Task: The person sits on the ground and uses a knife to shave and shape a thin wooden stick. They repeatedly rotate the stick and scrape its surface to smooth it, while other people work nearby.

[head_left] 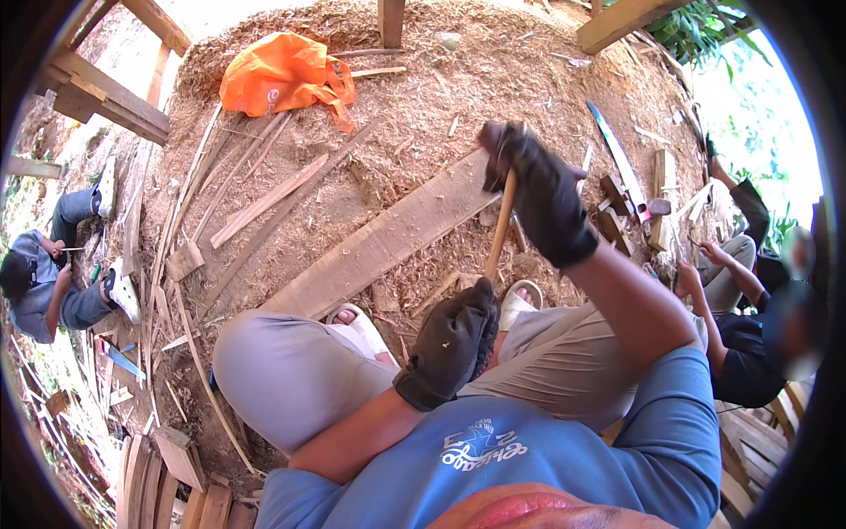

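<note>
Both my hands wear dark gloves and are closed on a slim, light-brown wooden stick (500, 227). My left hand (448, 342) grips its lower end, close to my body between my knees. My right hand (548, 198) is wrapped round the upper part, farther out and to the right. Whether the right hand holds anything else against the stick is hidden by the fingers. Beneath and beyond the stick, a wide wooden plank (379, 236) lies slantwise on the ground, its near end by my left knee.
Wood shavings cover the ground. An orange plastic bag (280, 78) lies at the far left, with thin wood strips (269, 201) below it. A long saw-like blade (617, 152) and wood blocks (663, 189) lie at right. One person (53, 264) sits left, another (749, 344) right.
</note>
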{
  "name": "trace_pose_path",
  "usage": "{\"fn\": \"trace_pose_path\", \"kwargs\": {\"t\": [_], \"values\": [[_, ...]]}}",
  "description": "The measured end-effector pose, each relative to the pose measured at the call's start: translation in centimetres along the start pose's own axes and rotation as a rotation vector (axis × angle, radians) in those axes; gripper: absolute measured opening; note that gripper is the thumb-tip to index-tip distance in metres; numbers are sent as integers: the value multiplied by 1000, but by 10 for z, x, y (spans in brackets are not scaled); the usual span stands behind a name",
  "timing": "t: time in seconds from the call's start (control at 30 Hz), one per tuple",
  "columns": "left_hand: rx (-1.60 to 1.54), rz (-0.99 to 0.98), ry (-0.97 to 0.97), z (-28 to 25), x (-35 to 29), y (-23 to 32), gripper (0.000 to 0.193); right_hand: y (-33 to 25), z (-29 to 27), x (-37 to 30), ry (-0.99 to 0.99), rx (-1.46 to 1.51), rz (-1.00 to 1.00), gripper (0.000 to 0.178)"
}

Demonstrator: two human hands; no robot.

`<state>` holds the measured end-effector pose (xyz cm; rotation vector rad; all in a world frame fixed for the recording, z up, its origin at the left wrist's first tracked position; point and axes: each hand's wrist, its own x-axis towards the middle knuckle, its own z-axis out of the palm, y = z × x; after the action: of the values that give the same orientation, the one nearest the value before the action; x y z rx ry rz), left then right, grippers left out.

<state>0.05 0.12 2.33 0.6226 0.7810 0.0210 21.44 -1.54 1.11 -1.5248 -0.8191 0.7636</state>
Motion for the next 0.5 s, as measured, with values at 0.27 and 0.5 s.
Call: {"fn": "trace_pose_path", "kwargs": {"t": [0.27, 0.5], "values": [[175, 193, 104, -16, 14, -33, 36, 0, 8, -21, -104, -139, 116, 54], [189, 290, 133, -13, 24, -43, 47, -12, 30, -48, -100, -104, 280, 50]]}}
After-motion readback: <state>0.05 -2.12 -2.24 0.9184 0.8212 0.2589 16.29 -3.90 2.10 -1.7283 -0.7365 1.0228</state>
